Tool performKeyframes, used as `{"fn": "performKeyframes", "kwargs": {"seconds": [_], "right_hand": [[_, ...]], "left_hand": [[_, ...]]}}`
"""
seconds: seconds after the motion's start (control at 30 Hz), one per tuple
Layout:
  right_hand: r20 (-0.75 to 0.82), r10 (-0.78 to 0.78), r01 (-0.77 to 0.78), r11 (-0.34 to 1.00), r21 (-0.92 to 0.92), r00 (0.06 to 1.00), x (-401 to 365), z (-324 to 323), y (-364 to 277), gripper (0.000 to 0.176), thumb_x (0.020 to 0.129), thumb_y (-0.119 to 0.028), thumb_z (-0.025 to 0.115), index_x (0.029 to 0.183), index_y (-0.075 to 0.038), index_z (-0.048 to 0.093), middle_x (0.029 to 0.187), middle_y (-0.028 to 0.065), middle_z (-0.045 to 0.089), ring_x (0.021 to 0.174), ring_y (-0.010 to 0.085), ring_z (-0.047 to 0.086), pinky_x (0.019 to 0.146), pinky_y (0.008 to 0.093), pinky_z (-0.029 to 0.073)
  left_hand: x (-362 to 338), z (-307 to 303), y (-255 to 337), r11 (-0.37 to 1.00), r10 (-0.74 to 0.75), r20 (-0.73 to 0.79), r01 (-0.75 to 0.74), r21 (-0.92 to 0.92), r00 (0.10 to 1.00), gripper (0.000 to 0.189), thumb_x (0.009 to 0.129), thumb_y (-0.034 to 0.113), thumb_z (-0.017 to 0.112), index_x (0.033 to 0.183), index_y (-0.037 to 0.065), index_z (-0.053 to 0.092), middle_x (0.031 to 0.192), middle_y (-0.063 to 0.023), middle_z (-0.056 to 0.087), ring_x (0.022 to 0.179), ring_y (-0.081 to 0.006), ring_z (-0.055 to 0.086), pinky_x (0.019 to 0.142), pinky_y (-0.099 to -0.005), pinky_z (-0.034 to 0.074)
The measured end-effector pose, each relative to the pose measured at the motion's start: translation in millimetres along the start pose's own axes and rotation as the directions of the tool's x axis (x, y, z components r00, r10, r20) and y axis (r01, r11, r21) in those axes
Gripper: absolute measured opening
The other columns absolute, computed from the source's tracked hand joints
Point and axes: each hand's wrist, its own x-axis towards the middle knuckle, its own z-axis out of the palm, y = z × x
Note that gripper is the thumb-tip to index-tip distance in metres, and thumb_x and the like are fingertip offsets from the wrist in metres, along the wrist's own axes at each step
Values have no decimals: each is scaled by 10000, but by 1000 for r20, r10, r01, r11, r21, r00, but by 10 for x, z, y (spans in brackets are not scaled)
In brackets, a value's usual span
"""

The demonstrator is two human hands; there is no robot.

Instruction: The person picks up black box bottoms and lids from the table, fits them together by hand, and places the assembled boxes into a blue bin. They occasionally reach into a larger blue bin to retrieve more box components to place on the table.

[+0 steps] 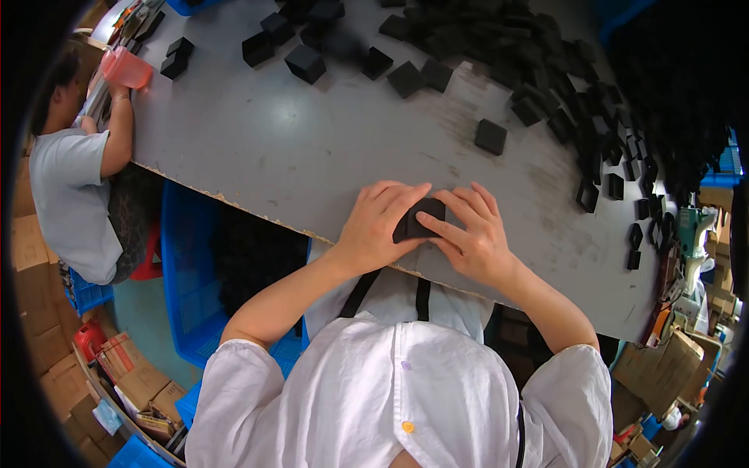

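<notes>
Close to the table's near edge, both hands are around a small black box (431,207). My left hand (377,224) grips it from the left, thumb along the lower side and fingers at the upper side. My right hand (477,240) holds the right side, with one finger laid across the box's face. Beyond the hands, a single black box (491,136) lies on the grey table (312,148).
A large heap of black boxes (499,39) spreads over the back and right of the table. Under the table's left edge stands a blue crate (181,273) with dark contents. A person (74,187) sits at the far left near a pink cup (127,69).
</notes>
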Motion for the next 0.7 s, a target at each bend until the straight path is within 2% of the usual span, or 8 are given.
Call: {"fn": "performKeyframes", "kwargs": {"seconds": [0.17,0.23,0.3,0.37,0.43,0.57,0.63,0.7], "right_hand": [[178,-7,-39,967,253,984,36,-109,253,489,724,-190,801,1201,-185,697,1340,104,560,1247,336,492,1061,551,373],[137,32,-66,966,249,990,86,-185,428,511,754,-199,794,1249,-172,668,1395,126,521,1305,360,442,1087,523,354],[-237,332,-349,937,-31,913,104,-97,689,536,768,-210,795,1274,-124,640,1385,130,523,1290,359,454,1076,482,370],[-308,377,-413,909,-60,873,130,2,809,526,772,-196,790,1264,-96,633,1343,131,550,1256,353,479,1041,472,390],[-386,412,-478,873,-91,825,189,92,892,516,777,-182,785,1254,-67,626,1301,132,576,1221,347,503,1007,462,411],[-425,264,-342,932,-118,866,154,116,906,344,831,-119,723,1155,-32,646,1030,107,668,1033,311,589,865,422,454],[-474,298,-385,918,-95,829,77,146,923,260,880,-81,673,1134,-32,651,963,146,681,924,353,623,806,397,497],[-567,366,-446,895,-2,738,48,171,993,213,910,-84,647,1115,-28,657,881,129,663,827,299,625,732,363,492]], "left_hand": [[132,-300,-172,996,90,150,-88,-22,985,719,697,236,836,1352,125,559,1234,-76,615,1113,-274,569,972,-419,422],[334,-1005,-287,952,33,734,202,-229,678,755,701,218,845,1387,130,544,1235,-86,611,1142,-270,573,1018,-421,428],[470,-1579,-316,886,-190,762,442,-137,618,787,729,301,828,1427,141,502,1299,-142,577,1166,-317,565,1029,-427,429],[605,-1655,-504,893,-422,306,450,-23,853,836,739,293,823,1459,115,437,1344,-145,557,1184,-310,565,1038,-429,424],[779,-1478,-1006,931,-224,-190,268,248,956,891,739,248,824,1484,81,365,1346,-171,544,1196,-310,550,1041,-416,421],[1051,-1016,-1561,956,-235,-342,279,86,910,857,745,178,806,1463,49,355,1312,-181,545,1197,-316,535,1016,-427,429],[1053,-817,-1492,891,-455,-389,406,-205,802,793,747,134,784,1429,46,388,1237,-185,557,1160,-335,528,989,-442,429],[926,-746,-1183,957,-210,-298,258,131,931,699,735,107,764,1364,38,465,1173,-171,570,1095,-347,538,952,-446,443]]}}
